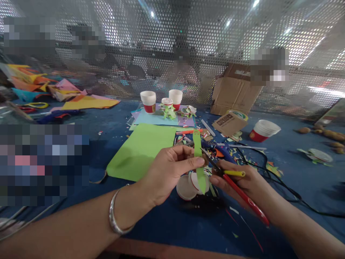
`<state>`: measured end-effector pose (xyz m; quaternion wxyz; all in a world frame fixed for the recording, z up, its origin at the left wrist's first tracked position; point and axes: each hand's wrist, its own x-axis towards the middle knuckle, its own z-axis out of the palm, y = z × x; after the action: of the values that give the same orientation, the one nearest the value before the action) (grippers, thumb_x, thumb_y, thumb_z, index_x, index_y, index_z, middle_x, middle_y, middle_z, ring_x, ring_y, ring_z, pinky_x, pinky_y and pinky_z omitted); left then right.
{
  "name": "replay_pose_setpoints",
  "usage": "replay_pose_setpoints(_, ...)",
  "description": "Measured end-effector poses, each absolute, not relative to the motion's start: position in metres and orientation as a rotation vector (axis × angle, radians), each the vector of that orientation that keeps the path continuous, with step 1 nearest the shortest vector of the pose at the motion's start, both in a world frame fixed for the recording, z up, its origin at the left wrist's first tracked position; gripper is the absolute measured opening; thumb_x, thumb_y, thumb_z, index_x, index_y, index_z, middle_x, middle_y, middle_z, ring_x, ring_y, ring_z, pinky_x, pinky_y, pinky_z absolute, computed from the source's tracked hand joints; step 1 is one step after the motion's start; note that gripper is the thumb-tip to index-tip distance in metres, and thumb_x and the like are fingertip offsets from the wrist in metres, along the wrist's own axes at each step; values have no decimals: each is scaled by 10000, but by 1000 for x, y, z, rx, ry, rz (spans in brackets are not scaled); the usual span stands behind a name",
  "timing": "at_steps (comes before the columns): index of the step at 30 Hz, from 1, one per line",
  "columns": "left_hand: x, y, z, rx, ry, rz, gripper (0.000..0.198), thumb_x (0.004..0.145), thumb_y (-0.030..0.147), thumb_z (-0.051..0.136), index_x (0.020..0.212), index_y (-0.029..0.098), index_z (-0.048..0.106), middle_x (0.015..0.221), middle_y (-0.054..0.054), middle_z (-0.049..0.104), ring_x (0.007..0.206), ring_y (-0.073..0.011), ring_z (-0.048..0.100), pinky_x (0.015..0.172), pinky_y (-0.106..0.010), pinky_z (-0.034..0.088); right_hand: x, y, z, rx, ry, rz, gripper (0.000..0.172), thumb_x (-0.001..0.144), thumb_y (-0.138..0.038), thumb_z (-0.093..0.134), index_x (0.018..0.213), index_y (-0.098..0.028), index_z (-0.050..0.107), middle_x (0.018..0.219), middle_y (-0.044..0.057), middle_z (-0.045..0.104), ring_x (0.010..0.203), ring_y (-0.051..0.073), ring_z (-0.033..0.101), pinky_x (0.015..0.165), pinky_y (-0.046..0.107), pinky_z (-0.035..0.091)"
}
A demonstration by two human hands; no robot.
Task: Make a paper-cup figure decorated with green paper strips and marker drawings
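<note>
The left hand [167,169] pinches the green paper strip [198,158] upright above a cut paper cup [188,185] on the blue table [172,223]. The right hand [242,183] is closed round the scissors [235,188], whose blades meet the strip's edge. I'd say keep the strip taut and pinch close to the cut.

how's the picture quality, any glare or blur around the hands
Head view: glare blooms through the perforated screen at top right; wide-angle distortion stretches the forearms at the bottom edge; the left hand pinching the green paper strip is fairly sharp, the right hand and its scissors a little soft; pixelated blocks mask patches at left and back; the table is evenly lit.
</note>
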<state>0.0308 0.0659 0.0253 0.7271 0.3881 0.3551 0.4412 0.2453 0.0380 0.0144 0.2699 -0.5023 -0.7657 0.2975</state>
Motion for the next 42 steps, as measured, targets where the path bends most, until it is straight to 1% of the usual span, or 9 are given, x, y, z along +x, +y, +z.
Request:
replay_pose_setpoints(3, 31, 65, 26, 815, 786, 966, 275, 681, 220, 910, 735, 116, 661, 723, 7, 681, 655, -74, 584, 665, -216, 463, 244, 37, 13, -1374, -2074, 802, 293, 969, -461, 609, 830, -203, 621, 639, -26, 544, 545, 113, 461, 456, 217, 403)
replay_pose_setpoints(10, 30, 63, 26, 776, 769, 945, 245, 699, 219, 897, 753, 128, 677, 758, -8, 717, 695, -100, 630, 725, -252, 492, 239, 36, 15, -1313, -2061, 749, 354, 975, -460, 612, 728, -215, 548, 602, -39, 484, 541, 105, 424, 469, 236, 364)
replay_pose_setpoints(14, 30, 64, 24, 784, 765, 973, 247, 697, 223, 905, 748, 130, 682, 763, -4, 719, 705, -94, 630, 724, -243, 486, 241, 38, 12, -1333, -2069, 763, 338, 978, -464, 601, 758, -211, 558, 615, -45, 476, 539, 99, 407, 476, 229, 365)
replay_pose_setpoints(19, 30, 66, 21, 810, 768, 998, 243, 680, 216, 916, 732, 124, 697, 733, 9, 701, 684, -79, 607, 696, -226, 474, 242, 40, 8, -1308, -2081, 880, 296, 978, -453, 603, 807, -215, 557, 645, -41, 511, 556, 104, 416, 473, 221, 385)
replay_pose_setpoints(24, 31, 66, 19, 795, 771, 978, 235, 687, 231, 910, 731, 133, 701, 745, 2, 708, 694, -89, 613, 714, -241, 476, 237, 37, 8, -1331, -2001, 858, 337, 984, -464, 587, 759, -223, 518, 628, -57, 414, 544, 100, 354, 475, 238, 343)
replay_pose_setpoints(31, 33, 64, 24, 773, 738, 988, 282, 666, 231, 924, 724, 122, 671, 727, 2, 697, 679, -83, 609, 689, -220, 479, 235, 34, 8, -1365, -1950, 831, 338, 922, -467, 694, 743, -215, 556, 641, -41, 500, 568, 109, 416, 487, 230, 385)
replay_pose_setpoints(34, 33, 63, 25, 777, 744, 1010, 293, 667, 233, 925, 733, 118, 664, 717, 6, 685, 668, -77, 601, 669, -206, 478, 235, 33, 7, -1368, -1947, 838, 347, 927, -476, 682, 744, -214, 549, 649, -36, 510, 577, 111, 429, 487, 224, 393)
replay_pose_setpoints(39, 34, 62, 24, 808, 757, 1031, 281, 683, 239, 914, 755, 114, 673, 744, -9, 699, 684, -84, 612, 675, -208, 488, 235, 37, 8, -1340, -2010, 848, 275, 946, -439, 665, 842, -195, 593, 701, -28, 560, 601, 107, 462, 531, 218, 420)
replay_pose_setpoints(42, 34, 63, 23, 823, 749, 1007, 284, 686, 248, 910, 742, 117, 665, 756, -15, 702, 696, -95, 620, 685, -221, 498, 234, 37, 8, -1320, -2028, 839, 263, 955, -423, 649, 850, -189, 591, 680, -36, 544, 590, 100, 443, 522, 209, 408)
